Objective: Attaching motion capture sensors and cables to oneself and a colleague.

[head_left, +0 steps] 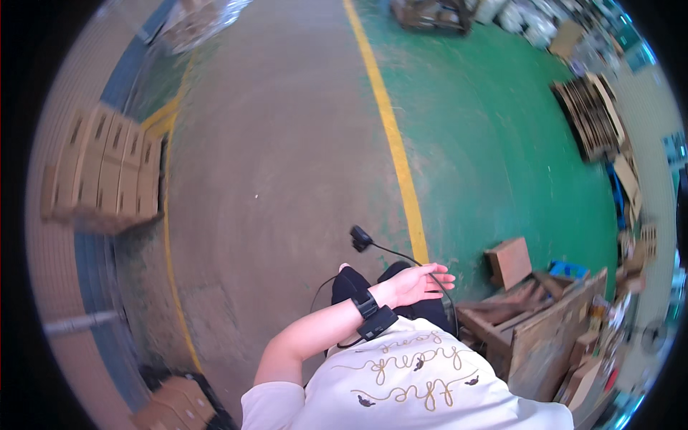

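My left forearm reaches across the front of my white shirt (423, 373), and my left hand (416, 284) is turned partly palm up with its fingers stretched out. Around that wrist sits a black strap (365, 304) with a small black box (378, 324) beside it. A thin black cable (393, 251) runs past the fingers, and a small black device (360, 239) hangs at its far end. Whether the cable touches the fingers, I cannot tell. Nothing is gripped in this hand. My right hand does not show. Dark trousers (430, 312) are partly visible below the hand.
Stacked brown cartons (107, 165) stand at the left wall. A yellow line (390, 122) divides grey floor from green. Close on the right are a wooden crate (545, 337) and a brown box (509, 262). Farther right stands a stack of flat cardboard (584, 118); a loaded pallet (433, 16) is ahead.
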Demonstrator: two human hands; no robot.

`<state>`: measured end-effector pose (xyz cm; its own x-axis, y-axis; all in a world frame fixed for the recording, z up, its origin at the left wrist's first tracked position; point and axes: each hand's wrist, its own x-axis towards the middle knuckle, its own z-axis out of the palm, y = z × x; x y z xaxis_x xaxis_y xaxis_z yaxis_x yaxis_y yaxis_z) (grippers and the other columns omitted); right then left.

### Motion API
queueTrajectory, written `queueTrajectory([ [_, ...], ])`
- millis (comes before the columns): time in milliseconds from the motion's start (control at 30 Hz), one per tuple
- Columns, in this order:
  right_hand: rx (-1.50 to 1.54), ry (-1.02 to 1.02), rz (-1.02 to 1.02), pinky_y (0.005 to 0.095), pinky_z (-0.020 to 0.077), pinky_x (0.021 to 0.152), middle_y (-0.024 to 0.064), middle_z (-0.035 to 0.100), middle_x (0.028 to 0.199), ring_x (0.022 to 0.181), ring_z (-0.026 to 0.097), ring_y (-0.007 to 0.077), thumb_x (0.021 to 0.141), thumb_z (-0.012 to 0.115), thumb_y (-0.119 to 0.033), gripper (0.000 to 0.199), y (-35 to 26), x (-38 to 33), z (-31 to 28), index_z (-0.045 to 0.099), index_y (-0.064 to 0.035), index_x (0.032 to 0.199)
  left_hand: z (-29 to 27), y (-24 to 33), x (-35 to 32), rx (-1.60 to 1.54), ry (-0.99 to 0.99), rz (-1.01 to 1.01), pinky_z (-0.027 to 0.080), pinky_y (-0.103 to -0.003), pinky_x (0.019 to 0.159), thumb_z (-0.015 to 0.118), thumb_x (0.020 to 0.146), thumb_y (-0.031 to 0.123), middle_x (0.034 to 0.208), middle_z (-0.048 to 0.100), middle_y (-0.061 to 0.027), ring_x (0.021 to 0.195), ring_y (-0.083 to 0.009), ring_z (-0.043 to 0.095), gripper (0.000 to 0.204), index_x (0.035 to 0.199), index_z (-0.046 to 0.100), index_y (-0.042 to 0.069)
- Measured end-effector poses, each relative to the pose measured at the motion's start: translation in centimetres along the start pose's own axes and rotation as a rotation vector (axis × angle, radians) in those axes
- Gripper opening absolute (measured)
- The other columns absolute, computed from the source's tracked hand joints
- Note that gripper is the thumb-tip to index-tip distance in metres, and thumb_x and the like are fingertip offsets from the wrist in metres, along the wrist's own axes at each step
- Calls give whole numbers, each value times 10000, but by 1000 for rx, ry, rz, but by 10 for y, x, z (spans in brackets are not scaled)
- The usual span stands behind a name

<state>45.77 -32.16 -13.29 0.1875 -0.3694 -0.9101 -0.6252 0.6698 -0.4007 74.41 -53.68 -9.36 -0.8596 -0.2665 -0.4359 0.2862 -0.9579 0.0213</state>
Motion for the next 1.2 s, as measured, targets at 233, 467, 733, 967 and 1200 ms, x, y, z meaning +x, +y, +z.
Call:
queueTrajectory([
  [233, 188, -91, 58, 269, 443, 861, 70, 646, 974, 957, 581, 166, 866, 631, -106, 260, -8, 2, -12, 567, 7, 1092, 15, 70, 68, 141, -14, -120, 456, -410, 979, 378, 1016, 245, 1207, 568, -155, 1159, -293, 547, 289, 1210, 473, 53],
  [467, 210, -204, 75, 269, 445, 864, 70, 648, 984, 960, 584, 166, 867, 635, -112, 274, 3, -2, -130, 567, 8, 1104, 66, 134, 189, 239, -55, -198, 461, -392, 975, 408, 1008, 250, 1200, 565, -157, 1151, -288, 551, 334, 1269, 445, 45],
  [733, 253, -343, 75, 268, 447, 869, 71, 650, 997, 964, 586, 165, 869, 641, -119, 291, 4, -23, -232, 566, 9, 1119, 136, 174, 307, 321, -167, -436, 453, -367, 973, 430, 1003, 239, 1201, 572, -146, 1142, -253, 558, 324, 1257, 475, 43],
  [967, 377, -463, 46, 268, 449, 873, 71, 652, 1007, 967, 588, 165, 870, 645, -125, 306, -16, -46, -263, 565, 11, 1132, 150, 189, 400, 645, -188, -840, 455, -342, 958, 410, 1008, 218, 1238, 574, -137, 1142, -224, 559, 311, 1236, 492, 22],
  [1200, 833, -591, -71, 300, 442, 931, 97, 618, 1193, 1065, 565, 158, 870, 666, -142, 446, -123, -106, -386, 542, -4, 1274, 203, 268, 499, 470, -251, -949, 468, -364, 987, 414, 1005, 198, 1268, 539, -214, 1165, -299, 554, 338, 1242, 467, -36],
])
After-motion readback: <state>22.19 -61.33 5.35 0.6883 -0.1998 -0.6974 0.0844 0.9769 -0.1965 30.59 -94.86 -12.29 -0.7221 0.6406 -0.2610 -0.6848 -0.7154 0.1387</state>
